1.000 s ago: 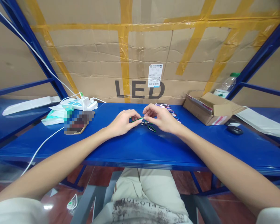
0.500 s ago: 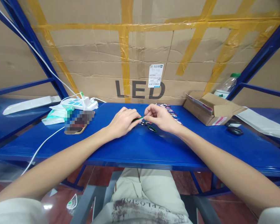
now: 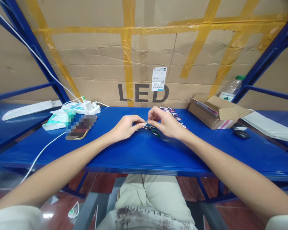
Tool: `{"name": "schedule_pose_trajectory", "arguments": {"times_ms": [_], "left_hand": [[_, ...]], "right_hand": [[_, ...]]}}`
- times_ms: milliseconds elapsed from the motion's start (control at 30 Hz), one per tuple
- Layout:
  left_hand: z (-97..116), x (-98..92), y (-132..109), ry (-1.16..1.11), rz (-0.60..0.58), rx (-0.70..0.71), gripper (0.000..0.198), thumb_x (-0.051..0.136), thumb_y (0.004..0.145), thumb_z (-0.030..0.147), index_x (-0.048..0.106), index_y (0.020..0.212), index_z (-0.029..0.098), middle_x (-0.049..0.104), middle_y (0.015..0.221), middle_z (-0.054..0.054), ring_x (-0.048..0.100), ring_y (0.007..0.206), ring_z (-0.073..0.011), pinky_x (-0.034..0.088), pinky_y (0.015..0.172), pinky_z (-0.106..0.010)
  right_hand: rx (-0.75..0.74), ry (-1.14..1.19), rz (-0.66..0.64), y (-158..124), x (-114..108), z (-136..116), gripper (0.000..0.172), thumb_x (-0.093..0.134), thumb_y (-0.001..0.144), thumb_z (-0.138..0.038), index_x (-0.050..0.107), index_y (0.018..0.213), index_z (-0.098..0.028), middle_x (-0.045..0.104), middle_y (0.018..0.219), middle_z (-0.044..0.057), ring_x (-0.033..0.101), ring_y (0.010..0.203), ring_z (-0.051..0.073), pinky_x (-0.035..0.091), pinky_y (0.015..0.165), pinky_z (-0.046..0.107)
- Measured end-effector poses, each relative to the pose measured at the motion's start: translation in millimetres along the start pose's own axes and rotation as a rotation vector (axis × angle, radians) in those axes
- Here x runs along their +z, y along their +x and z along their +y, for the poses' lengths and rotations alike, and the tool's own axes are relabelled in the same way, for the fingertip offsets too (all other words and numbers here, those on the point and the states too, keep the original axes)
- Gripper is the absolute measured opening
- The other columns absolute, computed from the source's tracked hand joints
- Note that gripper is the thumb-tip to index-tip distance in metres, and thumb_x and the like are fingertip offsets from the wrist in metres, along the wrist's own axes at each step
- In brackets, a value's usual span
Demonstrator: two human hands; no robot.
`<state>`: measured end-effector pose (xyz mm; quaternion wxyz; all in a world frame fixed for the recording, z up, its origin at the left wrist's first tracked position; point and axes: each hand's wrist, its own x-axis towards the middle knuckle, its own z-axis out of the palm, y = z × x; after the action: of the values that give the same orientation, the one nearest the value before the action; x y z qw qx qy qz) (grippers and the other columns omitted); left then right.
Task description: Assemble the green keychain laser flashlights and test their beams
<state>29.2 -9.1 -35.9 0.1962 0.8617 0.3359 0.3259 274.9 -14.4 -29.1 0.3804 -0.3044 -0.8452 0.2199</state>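
Note:
My left hand [image 3: 126,127] and my right hand [image 3: 165,122] meet over the middle of the blue table. Thumb and forefinger of each are pinched at a small shiny metal piece [image 3: 146,123], too small to make out fully. Something dark green shows partly under my left fingers. Just below the fingertips lie several tiny metal parts [image 3: 146,127]. A green carabiner [image 3: 156,133] rests on the table beside my right hand. Behind that hand is a row of several slim, colourful metallic items [image 3: 174,115], partly covered by it.
On the left are a phone [image 3: 79,127], a white power strip [image 3: 86,107] with cables and a pale green packet [image 3: 55,120]. At the right stand an opened cardboard box [image 3: 218,111], a black mouse [image 3: 241,133] and a plastic bottle [image 3: 232,89]. A large carton [image 3: 98,64] closes off the back.
My left fingers, earlier stretched flatter over a green piece, have bent into a pinch by the right fingertips. My right hand has barely moved. The view has shifted slightly.

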Motion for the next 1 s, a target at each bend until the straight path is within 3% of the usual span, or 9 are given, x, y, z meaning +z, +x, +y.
{"name": "schedule_pose_trajectory", "arguments": {"times_ms": [100,233,400,500,700,867,1000], "left_hand": [[1.0,0.0,-1.8,0.095,0.012,0.049,0.026,0.067,0.105,0.045,0.077,0.103,0.021,0.078,0.098,-0.004,0.07,0.089,-0.0212,0.049,0.083,-0.035],[3.0,-1.2,-5.1,0.36,0.013,0.221,0.026,0.059,0.111,0.042,0.071,0.102,0.019,0.074,0.099,-0.005,0.066,0.092,-0.0221,0.043,0.089,-0.038],[5.2,-1.5,-7.1,0.563,0.054,0.355,0.03,0.049,0.115,0.04,0.068,0.104,0.019,0.07,0.1,-0.009,0.061,0.093,-0.025,0.039,0.085,-0.039],[6.1,-2.0,-7.1,0.604,0.093,0.383,0.033,0.046,0.116,0.04,0.068,0.105,0.019,0.07,0.1,-0.01,0.059,0.091,-0.0252,0.038,0.084,-0.039],[1.2,-1.3,-5.4,0.428,0.109,0.314,0.027,0.056,0.113,0.04,0.07,0.109,0.018,0.07,0.101,-0.006,0.062,0.094,-0.0227,0.04,0.085,-0.037],[0.8,0.4,-1.9,0.276,0.097,0.168,0.024,0.064,0.109,0.04,0.076,0.106,0.02,0.071,0.095,-0.004,0.066,0.091,-0.0209,0.043,0.084,-0.035],[2.3,0.2,0.5,0.095,0.09,0.038,0.025,0.068,0.104,0.041,0.079,0.103,0.019,0.073,0.095,-0.004,0.067,0.086,-0.0192,0.048,0.08,-0.033]], "right_hand": [[0.06,0.09,0.007,1.1,2.0,2.0,0.017,0.07,0.093,-0.03,0.055,0.101,-0.025,0.068,0.093,0.001,0.067,0.084,0.02,0.055,0.078,0.036],[0.28,0.336,-0.027,3.6,6.9,3.9,0.028,0.08,0.084,-0.03,0.056,0.097,-0.025,0.071,0.076,-0.001,0.07,0.072,0.02,0.056,0.067,0.033],[0.574,0.665,-0.015,5.5,6.4,0.7,0.041,0.096,0.069,-0.025,0.062,0.092,-0.022,0.075,0.074,0.001,0.071,0.069,0.016,0.059,0.069,0.031],[0.652,0.798,-0.011,5.8,4.2,0.0,0.046,0.102,0.063,-0.025,0.064,0.09,-0.021,0.074,0.074,0.0,0.07,0.068,0.014,0.059,0.068,0.029],[0.508,0.684,0.018,5.5,4.9,0.4,0.048,0.103,0.064,-0.035,0.068,0.092,-0.02,0.073,0.074,-0.001,0.071,0.072,0.016,0.058,0.072,0.03],[0.306,0.385,0.063,5.8,6.7,2.1,0.036,0.09,0.081,-0.047,0.067,0.09,-0.022,0.073,0.074,0.001,0.069,0.07,0.019,0.053,0.067,0.032],[0.113,0.142,0.087,3.8,6.4,1.3,0.018,0.075,0.095,-0.039,0.065,0.095,-0.023,0.074,0.086,0.002,0.07,0.08,0.022,0.055,0.076,0.035]]}}
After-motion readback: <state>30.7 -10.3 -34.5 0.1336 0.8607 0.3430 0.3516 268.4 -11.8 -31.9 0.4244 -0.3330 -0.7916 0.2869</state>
